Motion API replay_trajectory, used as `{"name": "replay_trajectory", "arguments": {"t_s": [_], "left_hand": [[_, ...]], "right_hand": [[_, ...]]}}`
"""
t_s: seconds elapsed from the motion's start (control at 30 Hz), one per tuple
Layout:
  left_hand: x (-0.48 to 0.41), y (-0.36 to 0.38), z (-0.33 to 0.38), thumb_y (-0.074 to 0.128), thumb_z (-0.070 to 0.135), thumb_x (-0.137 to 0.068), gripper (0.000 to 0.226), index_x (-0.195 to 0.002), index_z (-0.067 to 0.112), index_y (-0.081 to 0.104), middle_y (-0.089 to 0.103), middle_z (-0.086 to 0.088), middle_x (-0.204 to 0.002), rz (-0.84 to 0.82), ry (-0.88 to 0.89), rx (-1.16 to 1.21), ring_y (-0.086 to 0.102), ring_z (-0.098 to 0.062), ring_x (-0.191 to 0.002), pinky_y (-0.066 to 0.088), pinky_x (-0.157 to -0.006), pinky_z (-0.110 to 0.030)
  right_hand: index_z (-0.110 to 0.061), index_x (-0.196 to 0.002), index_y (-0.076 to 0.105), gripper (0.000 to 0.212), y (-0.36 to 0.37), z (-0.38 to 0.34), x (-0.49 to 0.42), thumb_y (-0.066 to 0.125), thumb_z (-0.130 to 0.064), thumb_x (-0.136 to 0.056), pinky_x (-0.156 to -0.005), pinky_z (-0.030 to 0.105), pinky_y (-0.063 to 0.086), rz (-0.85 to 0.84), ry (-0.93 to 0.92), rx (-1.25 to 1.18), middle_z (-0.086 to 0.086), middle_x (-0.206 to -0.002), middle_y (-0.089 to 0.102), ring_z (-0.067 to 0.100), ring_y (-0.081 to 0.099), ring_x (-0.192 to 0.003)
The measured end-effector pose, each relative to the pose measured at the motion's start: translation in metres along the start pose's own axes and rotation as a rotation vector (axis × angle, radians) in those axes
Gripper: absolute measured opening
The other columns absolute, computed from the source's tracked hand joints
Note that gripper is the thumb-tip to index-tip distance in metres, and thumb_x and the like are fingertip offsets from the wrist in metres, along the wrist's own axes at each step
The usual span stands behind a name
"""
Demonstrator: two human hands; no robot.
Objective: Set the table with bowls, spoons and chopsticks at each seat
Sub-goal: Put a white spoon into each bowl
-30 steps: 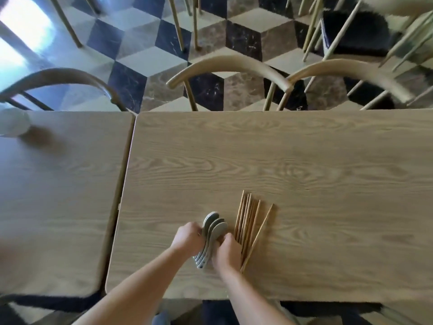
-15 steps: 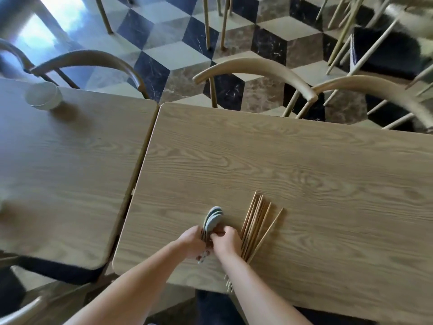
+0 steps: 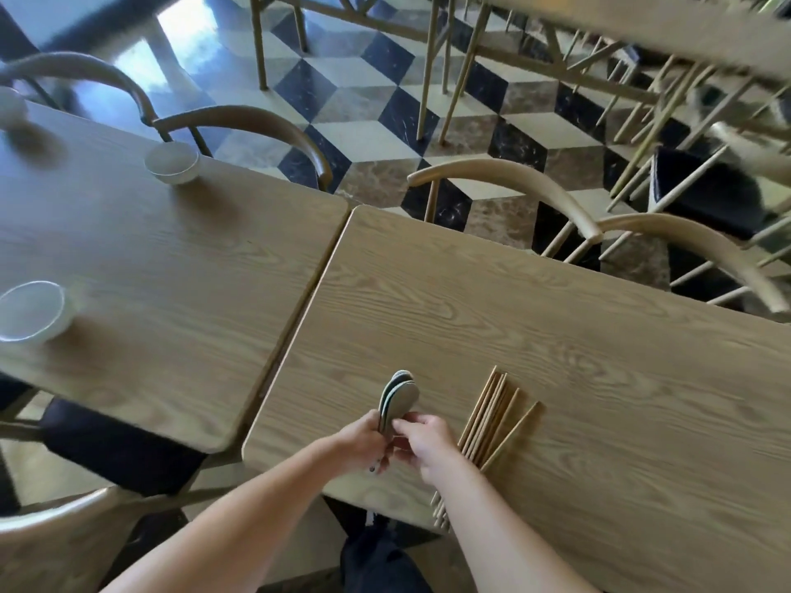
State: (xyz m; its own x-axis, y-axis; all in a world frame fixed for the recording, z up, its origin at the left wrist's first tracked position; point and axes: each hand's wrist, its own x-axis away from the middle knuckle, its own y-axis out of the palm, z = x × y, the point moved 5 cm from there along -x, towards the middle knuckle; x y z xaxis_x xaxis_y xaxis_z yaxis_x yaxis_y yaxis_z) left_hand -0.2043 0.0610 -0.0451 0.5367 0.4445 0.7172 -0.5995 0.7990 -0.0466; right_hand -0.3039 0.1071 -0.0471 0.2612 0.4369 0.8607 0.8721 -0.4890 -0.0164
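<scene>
A stack of grey-green spoons (image 3: pixel 400 398) is held just above the near edge of the right wooden table (image 3: pixel 556 344). My left hand (image 3: pixel 361 442) grips the stack's handles. My right hand (image 3: pixel 426 445) pinches the top spoon at its neck. A bundle of wooden chopsticks (image 3: pixel 492 417) lies on the table right beside my right hand, its near ends past the table edge. On the left table (image 3: pixel 171 258), one white bowl (image 3: pixel 172 163) stands at the far side, another white bowl (image 3: pixel 32 310) at the near left, and a third white bowl (image 3: pixel 10 108) at the far left.
Curved-back wooden chairs stand along the far side: one chair (image 3: pixel 509 186) behind the right table and another chair (image 3: pixel 239 130) behind the left. A dark seat cushion (image 3: pixel 115 447) sits under the left table's near edge. More chairs and a table crowd the upper right.
The spoons have been lifted and gathered into a tighter stack in both hands. The camera has swung left, bringing the left table's bowls into view.
</scene>
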Motion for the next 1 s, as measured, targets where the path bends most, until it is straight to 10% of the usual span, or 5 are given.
{"name": "replay_trajectory", "arguments": {"t_s": [0.33,0.6,0.8,1.0], "left_hand": [[0.127,-0.09,-0.053,0.047,0.007,-0.103,0.008,-0.099,0.009,0.053,0.059,-0.012,-0.077,0.103,0.077,0.316,0.058,-0.016,-0.056,0.05,-0.055,-0.028],[0.243,-0.153,-0.161,0.044,0.016,-0.106,0.016,-0.107,0.01,0.059,0.068,-0.024,-0.1,0.202,0.11,0.436,0.064,-0.043,-0.099,0.046,-0.101,-0.065],[0.304,-0.21,-0.211,0.046,0.019,-0.105,0.01,-0.111,0.011,0.05,0.073,-0.02,-0.1,0.408,0.08,0.475,0.073,-0.03,-0.084,0.061,-0.076,-0.044],[0.317,-0.257,-0.241,0.04,0.012,-0.104,0.009,-0.096,0.008,0.039,0.049,-0.012,-0.075,0.599,0.059,0.568,0.05,-0.019,-0.053,0.05,-0.052,-0.035]], "right_hand": [[-0.009,-0.08,0.066,0.013,0.129,0.025,0.067,0.064,-0.003,-0.091,-0.044,0.027,0.05,-0.158,-0.147,0.172,0.009,-0.063,0.066,0.018,0.058,-0.048],[-0.004,-0.088,0.065,0.007,0.254,0.097,0.137,0.061,-0.006,-0.094,-0.046,0.029,0.042,-0.302,-0.232,0.321,0.01,-0.063,0.06,0.018,0.051,-0.046],[-0.003,-0.1,0.062,0.017,0.318,0.116,0.17,0.05,-0.015,-0.101,-0.055,0.029,0.05,-0.28,-0.31,0.457,0.012,-0.085,0.066,0.021,0.062,-0.066],[-0.009,-0.093,0.045,0.018,0.353,0.093,0.165,0.033,-0.015,-0.104,-0.048,0.026,0.037,-0.223,-0.348,0.658,0.006,-0.065,0.048,0.017,0.045,-0.048]]}}
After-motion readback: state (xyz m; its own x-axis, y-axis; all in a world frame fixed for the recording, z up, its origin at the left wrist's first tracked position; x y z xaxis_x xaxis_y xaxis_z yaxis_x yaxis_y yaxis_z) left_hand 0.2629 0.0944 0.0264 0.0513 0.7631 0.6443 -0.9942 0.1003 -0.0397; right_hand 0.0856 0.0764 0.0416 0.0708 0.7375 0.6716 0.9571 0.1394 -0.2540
